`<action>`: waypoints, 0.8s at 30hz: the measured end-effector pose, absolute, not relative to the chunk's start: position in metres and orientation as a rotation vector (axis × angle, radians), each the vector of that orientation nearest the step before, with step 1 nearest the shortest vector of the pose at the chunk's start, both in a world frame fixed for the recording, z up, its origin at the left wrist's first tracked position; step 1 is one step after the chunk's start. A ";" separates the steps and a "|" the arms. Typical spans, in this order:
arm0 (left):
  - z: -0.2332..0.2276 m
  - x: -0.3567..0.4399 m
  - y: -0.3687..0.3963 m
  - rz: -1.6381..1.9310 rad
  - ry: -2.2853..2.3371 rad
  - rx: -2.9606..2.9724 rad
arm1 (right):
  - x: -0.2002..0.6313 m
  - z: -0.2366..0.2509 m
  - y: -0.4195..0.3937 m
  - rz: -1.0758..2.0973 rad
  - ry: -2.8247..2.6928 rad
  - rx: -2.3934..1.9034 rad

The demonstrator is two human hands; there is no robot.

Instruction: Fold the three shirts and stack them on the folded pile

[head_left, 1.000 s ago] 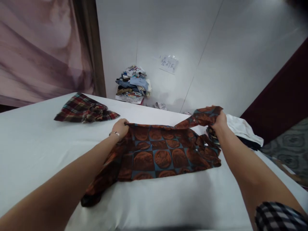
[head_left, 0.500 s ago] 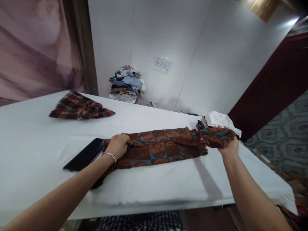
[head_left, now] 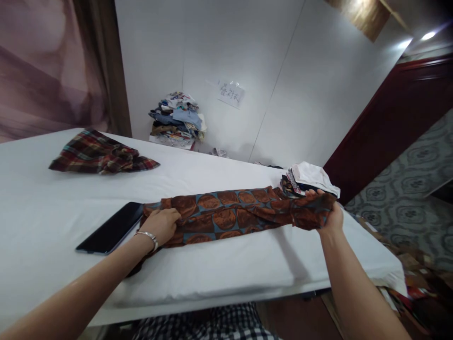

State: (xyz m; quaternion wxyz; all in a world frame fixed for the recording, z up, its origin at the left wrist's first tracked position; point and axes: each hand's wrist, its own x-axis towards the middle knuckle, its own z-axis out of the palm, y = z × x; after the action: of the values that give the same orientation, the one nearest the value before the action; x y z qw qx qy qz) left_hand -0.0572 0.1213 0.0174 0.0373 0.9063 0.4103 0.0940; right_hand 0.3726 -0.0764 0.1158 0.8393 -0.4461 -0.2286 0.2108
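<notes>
Head view: a white table point(head_left: 53, 203) fills the left and middle of the frame, running from the left edge to the lower right. Across its middle lies a brown shirt point(head_left: 230, 215) with round rust-coloured patterns on blue, folded into a long narrow band. The left hand point(head_left: 163, 225), wearing a silver bracelet, rests flat on the shirt's left end with the fingers curled loosely over the cloth, pressing it to the table. The right hand point(head_left: 327, 215), at right of centre, is closed around the shirt's bunched right end, which it holds slightly raised off the table. In the upper left of the table lies a crumpled plaid cloth point(head_left: 99, 156). A pile of clothes point(head_left: 177, 118) sits against the white wall at upper centre. Just behind the right hand is a small stack of folded clothes point(head_left: 307, 177), white on top. A dark phone point(head_left: 111, 229) lies flat just left of the left hand.
</notes>
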 end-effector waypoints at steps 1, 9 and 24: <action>0.017 -0.058 0.121 0.276 1.260 2.774 | 0.373 0.122 -0.069 0.457 -0.499 -0.960; 0.020 -0.055 0.123 0.229 1.285 2.721 | 0.299 0.173 0.056 0.856 -0.830 -1.160; 0.039 -0.019 0.130 0.499 1.265 2.634 | 0.355 0.030 0.083 0.270 -1.339 -1.990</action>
State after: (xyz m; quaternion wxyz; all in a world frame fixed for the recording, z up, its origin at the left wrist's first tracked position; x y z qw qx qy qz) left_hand -0.0192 0.1299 0.0389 0.0884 0.8852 0.4250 0.1675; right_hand 0.3547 0.0833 0.0298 0.3561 -0.7704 -0.5184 0.1047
